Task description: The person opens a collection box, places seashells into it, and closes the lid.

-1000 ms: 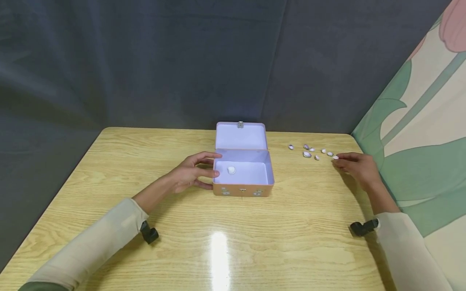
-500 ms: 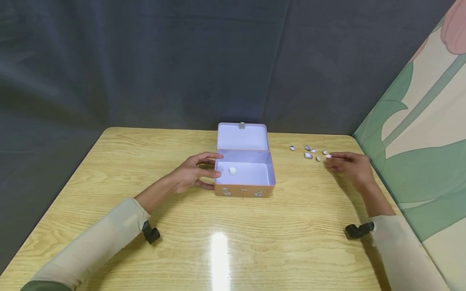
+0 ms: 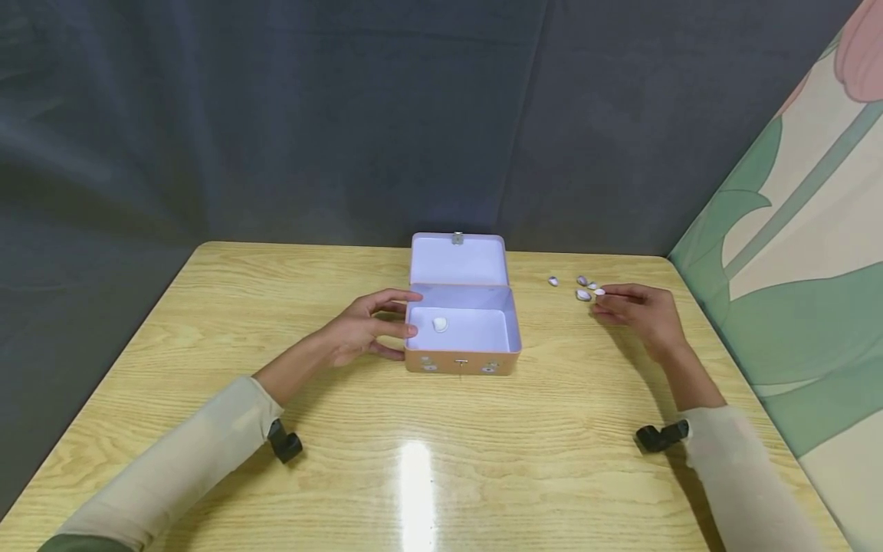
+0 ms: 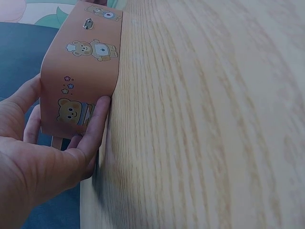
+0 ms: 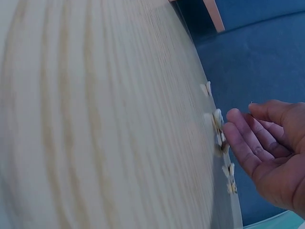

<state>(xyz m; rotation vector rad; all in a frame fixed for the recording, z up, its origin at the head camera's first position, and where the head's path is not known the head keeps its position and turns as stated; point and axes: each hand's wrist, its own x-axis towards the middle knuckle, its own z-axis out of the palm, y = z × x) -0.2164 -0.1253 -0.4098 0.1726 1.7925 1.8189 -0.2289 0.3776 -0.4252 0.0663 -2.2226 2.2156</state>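
A lilac-lined tin box [image 3: 462, 362] stands on the table with its lid [image 3: 458, 261] raised at the back. Inside it, toward the left, lies a white seashell [image 3: 440, 325]. My left hand [image 3: 366, 326] rests against the box's left end, fingers spread and fingertips at the rim; the left wrist view shows one finger along the lower edge of that end [image 4: 76, 90]. To the right, my right hand [image 3: 638, 310] pinches a small white shell [image 3: 599, 292] between thumb and fingertips, above the table. Several loose shells [image 3: 582, 294] lie just left of it.
The wooden table [image 3: 310, 460] ends at a dark curtain [image 3: 345, 138] behind the box. A flower-patterned cloth [image 3: 793, 307] hangs along the right side. In the right wrist view, more shells [image 5: 230, 179] lie near the table edge, beside my hand.
My right hand has moved left with the pinched shell, passing over loose shells and now covering some in the head view. My left hand and the box have stayed in place.
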